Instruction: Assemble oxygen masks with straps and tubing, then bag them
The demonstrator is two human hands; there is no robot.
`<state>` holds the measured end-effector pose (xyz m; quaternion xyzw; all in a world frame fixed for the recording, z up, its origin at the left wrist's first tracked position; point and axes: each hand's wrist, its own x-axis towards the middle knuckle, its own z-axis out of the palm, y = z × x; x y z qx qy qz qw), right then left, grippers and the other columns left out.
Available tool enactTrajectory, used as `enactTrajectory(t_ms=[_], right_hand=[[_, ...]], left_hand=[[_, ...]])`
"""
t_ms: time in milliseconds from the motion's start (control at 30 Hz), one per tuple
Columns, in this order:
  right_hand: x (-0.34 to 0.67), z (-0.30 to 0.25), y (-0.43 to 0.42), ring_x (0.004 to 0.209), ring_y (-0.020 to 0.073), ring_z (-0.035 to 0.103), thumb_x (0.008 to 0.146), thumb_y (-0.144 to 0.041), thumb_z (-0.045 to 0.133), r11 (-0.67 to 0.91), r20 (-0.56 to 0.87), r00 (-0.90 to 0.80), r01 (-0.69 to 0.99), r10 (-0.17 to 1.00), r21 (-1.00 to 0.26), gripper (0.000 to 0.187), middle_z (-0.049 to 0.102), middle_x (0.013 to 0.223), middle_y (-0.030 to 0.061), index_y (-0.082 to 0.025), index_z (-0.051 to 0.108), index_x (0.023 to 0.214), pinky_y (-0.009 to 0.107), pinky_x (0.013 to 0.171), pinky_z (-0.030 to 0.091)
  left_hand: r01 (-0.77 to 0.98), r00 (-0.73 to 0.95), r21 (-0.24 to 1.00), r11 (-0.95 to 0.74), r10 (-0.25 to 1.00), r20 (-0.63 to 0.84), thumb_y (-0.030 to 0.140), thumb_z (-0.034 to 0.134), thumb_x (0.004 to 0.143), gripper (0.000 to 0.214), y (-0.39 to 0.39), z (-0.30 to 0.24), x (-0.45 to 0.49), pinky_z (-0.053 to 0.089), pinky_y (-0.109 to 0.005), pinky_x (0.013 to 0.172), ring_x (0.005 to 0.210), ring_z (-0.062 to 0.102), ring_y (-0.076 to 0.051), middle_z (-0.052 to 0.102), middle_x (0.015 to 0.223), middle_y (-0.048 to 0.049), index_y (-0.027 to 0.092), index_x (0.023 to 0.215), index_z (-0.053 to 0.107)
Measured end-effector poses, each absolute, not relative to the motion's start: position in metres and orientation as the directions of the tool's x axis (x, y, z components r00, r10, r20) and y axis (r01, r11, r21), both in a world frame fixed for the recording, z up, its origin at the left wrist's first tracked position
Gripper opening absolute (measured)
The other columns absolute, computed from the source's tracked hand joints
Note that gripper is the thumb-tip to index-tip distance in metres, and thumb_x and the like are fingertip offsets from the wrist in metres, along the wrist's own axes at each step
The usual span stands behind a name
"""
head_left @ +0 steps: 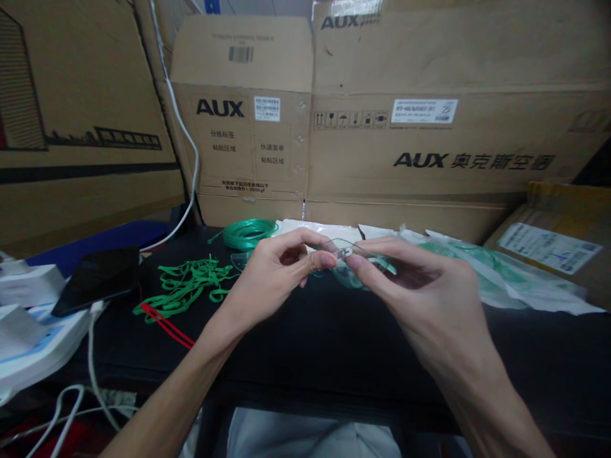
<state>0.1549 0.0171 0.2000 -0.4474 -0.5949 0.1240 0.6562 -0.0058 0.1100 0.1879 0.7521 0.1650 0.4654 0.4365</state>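
Note:
Both hands meet at the middle of the black table, pinching the edge of a clear, green-tinted plastic face mask. A small whitish piece, perhaps a nose clip, shows between the fingertips. My left hand has thumb and forefinger closed on the mask's left side. My right hand pinches it from the right, thumb close to the whitish piece. Much of the mask is hidden behind the fingers. Left of my left hand lies a tangle of green elastic straps, with a coil of green tubing behind.
White plastic packaging with greenish contents lies at the right. At the left are a red cord, a black phone and a white power strip with cables. Cardboard boxes stand along the back.

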Motion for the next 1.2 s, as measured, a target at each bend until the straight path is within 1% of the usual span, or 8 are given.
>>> enactTrajectory(t_ms=[133, 433, 567, 667, 867, 1000, 1100, 1200], right_hand=[[0.166, 0.199, 0.017, 0.081, 0.0177, 0.076, 0.079, -0.017, 0.082, 0.549, 0.636, 0.209, 0.354, 0.743, -0.758, 0.012, 0.082, 0.086, -0.002, -0.028, 0.084, 0.083, 0.025, 0.071, 0.059], [0.176, 0.201, 0.017, 0.081, 0.02, 0.076, 0.077, -0.019, 0.086, 0.548, 0.618, 0.149, 0.337, 0.772, -0.766, 0.012, 0.084, 0.088, -0.0003, -0.029, 0.086, 0.084, 0.026, 0.07, 0.06], [0.179, 0.203, 0.016, 0.085, 0.023, 0.076, 0.078, -0.021, 0.086, 0.532, 0.594, 0.11, 0.337, 0.797, -0.777, 0.014, 0.083, 0.09, 0.0017, -0.028, 0.086, 0.09, 0.031, 0.074, 0.061], [0.183, 0.202, 0.016, 0.085, 0.0218, 0.076, 0.075, -0.019, 0.088, 0.534, 0.588, 0.092, 0.325, 0.803, -0.78, 0.02, 0.083, 0.092, 0.0003, -0.031, 0.086, 0.091, 0.029, 0.073, 0.06], [0.188, 0.202, 0.016, 0.091, 0.019, 0.075, 0.082, -0.02, 0.085, 0.475, 0.476, -0.018, 0.109, 0.879, -0.873, 0.019, 0.083, 0.099, 0.0007, -0.031, 0.085, 0.097, 0.026, 0.078, 0.057], [0.187, 0.203, 0.019, 0.089, 0.0177, 0.075, 0.083, -0.026, 0.084, 0.417, 0.42, -0.068, -0.046, 0.905, -0.908, 0.012, 0.083, 0.094, 0.0019, -0.029, 0.086, 0.095, 0.026, 0.077, 0.057], [0.186, 0.203, 0.019, 0.093, 0.0213, 0.076, 0.082, -0.028, 0.085, 0.422, 0.425, -0.056, -0.053, 0.904, -0.905, 0.014, 0.083, 0.095, 0.0038, -0.027, 0.085, 0.097, 0.031, 0.083, 0.057], [0.185, 0.203, 0.019, 0.089, 0.0221, 0.075, 0.081, -0.029, 0.086, 0.43, 0.429, -0.028, 0.009, 0.903, -0.903, 0.015, 0.082, 0.093, 0.0047, -0.025, 0.085, 0.096, 0.032, 0.078, 0.057]], left_hand=[[-0.124, 0.534, 0.815, -0.567, 0.654, 0.536, 0.046, 0.077, 0.086, 0.03, 0.108, 0.19, -0.005, 0.034, -0.024, 0.051, 0.057, 0.046, -0.01, 0.064, 0.076, -0.0005, 0.016, 0.09, 0.076], [-0.086, 0.551, 0.806, -0.585, 0.646, 0.528, 0.04, 0.076, 0.088, 0.022, 0.102, 0.196, -0.007, 0.029, -0.024, 0.052, 0.059, 0.04, -0.009, 0.057, 0.07, 0.003, 0.018, 0.085, 0.077], [-0.084, 0.556, 0.807, -0.585, 0.644, 0.525, 0.04, 0.076, 0.089, 0.023, 0.101, 0.195, -0.006, 0.034, -0.025, 0.058, 0.065, 0.047, -0.012, 0.062, 0.077, 0.0008, 0.018, 0.085, 0.077], [-0.068, 0.556, 0.794, -0.605, 0.638, 0.533, 0.042, 0.075, 0.089, 0.024, 0.101, 0.195, -0.006, 0.038, -0.026, 0.064, 0.074, 0.052, -0.014, 0.064, 0.08, -0.0005, 0.018, 0.086, 0.077], [-0.048, 0.548, 0.737, -0.675, 0.599, 0.584, 0.041, 0.075, 0.09, 0.02, 0.096, 0.199, -0.009, 0.042, -0.027, 0.069, 0.076, 0.056, -0.015, 0.067, 0.081, -0.0005, 0.021, 0.087, 0.079], [-0.029, 0.533, 0.702, -0.712, 0.583, 0.613, 0.038, 0.074, 0.09, 0.017, 0.092, 0.201, -0.011, 0.041, -0.026, 0.067, 0.074, 0.056, -0.015, 0.068, 0.08, 0.0001, 0.022, 0.087, 0.079], [-0.012, 0.518, 0.692, -0.722, 0.587, 0.622, 0.035, 0.074, 0.09, 0.015, 0.092, 0.202, -0.011, 0.041, -0.026, 0.066, 0.071, 0.055, -0.014, 0.067, 0.079, 0.0008, 0.021, 0.085, 0.078], [-0.007, 0.52, 0.678, -0.735, 0.576, 0.63, 0.033, 0.075, 0.09, 0.014, 0.091, 0.203, -0.011, 0.04, -0.026, 0.064, 0.069, 0.054, -0.013, 0.066, 0.079, 0.001, 0.02, 0.084, 0.076]])
